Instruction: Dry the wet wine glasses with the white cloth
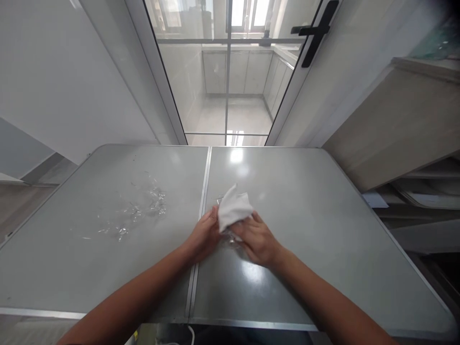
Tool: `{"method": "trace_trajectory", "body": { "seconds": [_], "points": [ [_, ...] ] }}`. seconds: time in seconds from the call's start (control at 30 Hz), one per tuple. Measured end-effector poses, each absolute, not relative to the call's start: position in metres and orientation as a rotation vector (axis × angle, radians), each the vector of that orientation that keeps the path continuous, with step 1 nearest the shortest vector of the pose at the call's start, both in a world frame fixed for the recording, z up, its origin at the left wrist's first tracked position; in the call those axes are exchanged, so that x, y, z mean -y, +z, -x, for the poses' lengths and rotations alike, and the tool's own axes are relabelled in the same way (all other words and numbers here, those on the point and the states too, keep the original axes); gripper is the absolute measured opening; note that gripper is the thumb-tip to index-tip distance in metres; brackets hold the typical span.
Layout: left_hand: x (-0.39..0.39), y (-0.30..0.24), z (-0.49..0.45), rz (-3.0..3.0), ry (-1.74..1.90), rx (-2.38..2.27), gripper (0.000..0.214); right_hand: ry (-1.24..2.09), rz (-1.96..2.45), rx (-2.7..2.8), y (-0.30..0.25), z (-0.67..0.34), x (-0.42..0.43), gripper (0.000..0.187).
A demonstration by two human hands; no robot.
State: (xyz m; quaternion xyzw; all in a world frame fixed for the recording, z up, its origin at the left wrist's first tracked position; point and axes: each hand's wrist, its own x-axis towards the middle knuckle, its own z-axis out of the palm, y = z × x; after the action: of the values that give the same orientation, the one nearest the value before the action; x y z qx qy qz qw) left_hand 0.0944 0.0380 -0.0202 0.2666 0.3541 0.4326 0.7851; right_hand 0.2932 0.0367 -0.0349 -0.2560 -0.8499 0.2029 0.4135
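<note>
Handling a white cloth (235,209) between two bare hands over the grey worktop (334,225), a person works just right of the metal seam (205,182) that runs from its far edge to its near edge. The right hand (260,239) has its fingers closed on the cloth, pressing its lower right part, while two peaks of the fabric stand up toward the far edge. The left hand (205,235) lies against the cloth's left side with the thumb raised; its other fingers are hidden, and what they grip cannot be told. Glinting clear material (232,241) shows below the cloth, between the hands, blurred. Crumpled transparent film (138,211) lies on the left half of the worktop, between its left edge and the seam. Beyond the far edge stands a glazed door (227,91) with a black handle (316,31); a shelf unit (391,115) stands beside the right edge.
</note>
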Motion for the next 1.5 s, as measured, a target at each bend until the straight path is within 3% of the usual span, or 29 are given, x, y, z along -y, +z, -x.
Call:
{"method": "trace_trajectory", "body": {
  "seconds": [0.13, 0.3, 0.43, 0.53, 0.7, 0.97, 1.23, 1.37, 1.5],
  "points": [
    [-0.031, -0.029, -0.099, -0.573, 0.882, -0.756, 0.051, 0.391, 0.593, 2.205, -0.035, -0.285, -0.033, 0.048],
    [-0.031, -0.035, -0.099, -0.944, 0.990, -0.764, 0.060, 0.914, 0.985, 1.697, -0.031, -0.281, -0.025, 0.042],
    [-0.035, -0.035, -0.094, -1.167, 1.120, -0.940, 0.055, 1.338, 0.935, 1.417, -0.023, -0.280, -0.024, 0.047],
    [-0.036, -0.030, -0.090, -1.123, 1.188, -0.997, 0.057, 1.439, 0.853, 1.318, -0.021, -0.280, -0.026, 0.049],
    [-0.028, -0.025, -0.090, -1.279, 1.125, -1.074, 0.046, 1.389, 0.863, 1.381, -0.026, -0.279, -0.028, 0.059],
    [-0.023, -0.029, -0.090, -1.284, 1.032, -0.996, 0.052, 1.407, 0.884, 1.511, -0.028, -0.280, -0.024, 0.062],
    [-0.023, -0.025, -0.092, -1.250, 1.009, -0.994, 0.056, 0.881, 1.091, 1.684, -0.025, -0.279, -0.025, 0.020],
    [-0.026, -0.029, -0.092, -1.296, 1.118, -1.060, 0.055, 0.885, 1.144, 1.660, -0.022, -0.277, -0.023, 0.018],
    [-0.027, -0.029, -0.090, -1.401, 1.242, -1.020, 0.050, 1.122, 1.161, 1.667, -0.023, -0.272, -0.022, 0.023]
  ]
}}
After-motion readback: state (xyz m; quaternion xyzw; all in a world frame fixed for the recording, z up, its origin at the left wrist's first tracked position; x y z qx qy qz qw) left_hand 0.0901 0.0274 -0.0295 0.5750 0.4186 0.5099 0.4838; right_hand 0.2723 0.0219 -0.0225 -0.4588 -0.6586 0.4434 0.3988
